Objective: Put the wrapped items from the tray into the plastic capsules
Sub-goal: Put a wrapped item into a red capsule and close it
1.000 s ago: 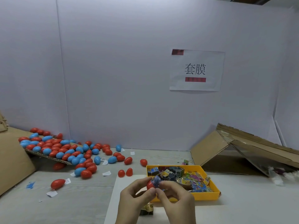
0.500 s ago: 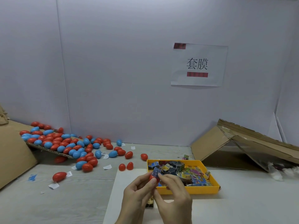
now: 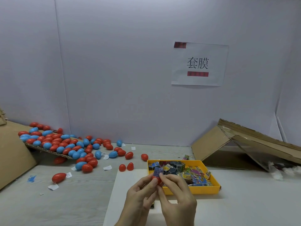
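Both hands meet in front of the yellow tray [image 3: 216, 185], which holds several wrapped items [image 3: 193, 174]. My left hand [image 3: 140, 198] grips a red capsule half [image 3: 156, 179] from the left. My right hand [image 3: 176, 199] pinches a blue wrapped item [image 3: 156, 171] that sticks up out of that capsule half. The rest of the capsule is hidden by my fingers. An open red capsule [image 3: 126, 167] lies on the table left of the tray.
A pile of red and blue capsules [image 3: 65, 145] spreads over a cardboard sheet and the table at the left. A folded cardboard box [image 3: 241, 144] leans at the right. A white sheet [image 3: 128, 180] lies under my hands. Paper scraps [image 3: 107, 168] lie about.
My hands have lifted slightly toward the tray and closed tighter around the red capsule half. The blue wrapped item sits deeper in it.
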`<state>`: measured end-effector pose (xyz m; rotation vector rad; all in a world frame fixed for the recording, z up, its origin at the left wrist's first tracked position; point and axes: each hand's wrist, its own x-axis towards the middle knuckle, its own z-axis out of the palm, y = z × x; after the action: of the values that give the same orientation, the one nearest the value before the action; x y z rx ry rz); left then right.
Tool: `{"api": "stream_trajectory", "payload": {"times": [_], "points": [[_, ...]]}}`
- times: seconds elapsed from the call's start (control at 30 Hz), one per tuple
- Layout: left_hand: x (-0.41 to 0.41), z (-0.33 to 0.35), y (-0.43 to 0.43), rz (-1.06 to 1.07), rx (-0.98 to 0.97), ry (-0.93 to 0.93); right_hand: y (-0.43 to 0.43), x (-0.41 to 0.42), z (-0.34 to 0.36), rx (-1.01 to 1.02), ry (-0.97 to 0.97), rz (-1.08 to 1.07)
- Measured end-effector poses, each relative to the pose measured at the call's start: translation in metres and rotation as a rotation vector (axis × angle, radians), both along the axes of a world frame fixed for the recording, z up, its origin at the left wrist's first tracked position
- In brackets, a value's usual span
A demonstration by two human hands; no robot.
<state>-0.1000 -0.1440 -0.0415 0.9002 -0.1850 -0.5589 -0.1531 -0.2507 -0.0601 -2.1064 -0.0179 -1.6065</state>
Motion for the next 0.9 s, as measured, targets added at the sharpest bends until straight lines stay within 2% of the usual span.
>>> {"api": "stream_trajectory", "payload": {"times": [0.47, 0.9], "points": [[-0.0021, 0.0018, -0.001, -0.039, -0.015, 0.009, 0.0006, -0.0034, 0.0068, 0.007, -0.021, 0.016], [0.0003, 0.0021, -0.001, 0.005, 0.057, -0.013, -0.001, -0.0043, 0.0062, -0.039, -0.027, 0.025]]}}
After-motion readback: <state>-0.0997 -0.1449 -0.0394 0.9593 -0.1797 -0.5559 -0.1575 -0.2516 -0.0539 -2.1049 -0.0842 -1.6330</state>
